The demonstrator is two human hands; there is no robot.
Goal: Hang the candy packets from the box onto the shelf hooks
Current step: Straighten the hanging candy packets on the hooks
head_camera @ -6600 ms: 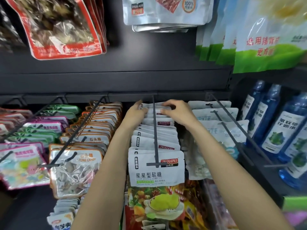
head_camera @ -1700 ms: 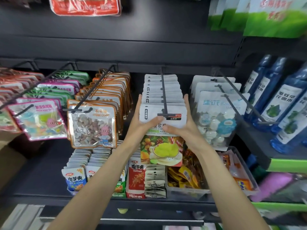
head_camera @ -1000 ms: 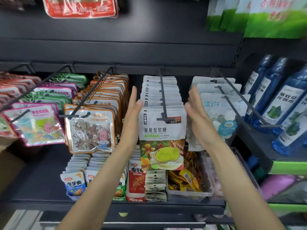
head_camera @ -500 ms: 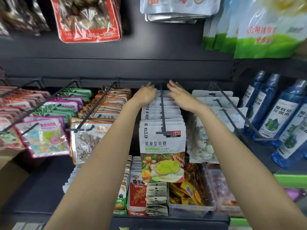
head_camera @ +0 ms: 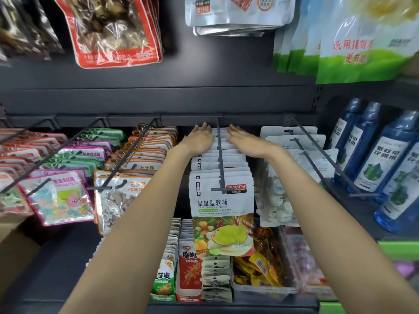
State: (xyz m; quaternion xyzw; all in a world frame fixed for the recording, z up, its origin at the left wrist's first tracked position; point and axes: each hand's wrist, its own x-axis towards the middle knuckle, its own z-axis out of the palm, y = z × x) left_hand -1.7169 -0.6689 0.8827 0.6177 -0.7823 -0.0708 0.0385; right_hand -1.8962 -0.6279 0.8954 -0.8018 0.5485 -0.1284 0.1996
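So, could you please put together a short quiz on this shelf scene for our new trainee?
1. True or false: the left hand grips a candy packet.
2. Which side of the hook is the right hand on: A the blue bottles' side, B the stone candy side?
3. Fill in: both hands lie flat on the far end of the row of ____ gummy packets.

Key:
1. False; its fingers lie straight on the packet tops.
2. A; the blue bottles stand to the right, the stone candy packets to the left.
3. White.
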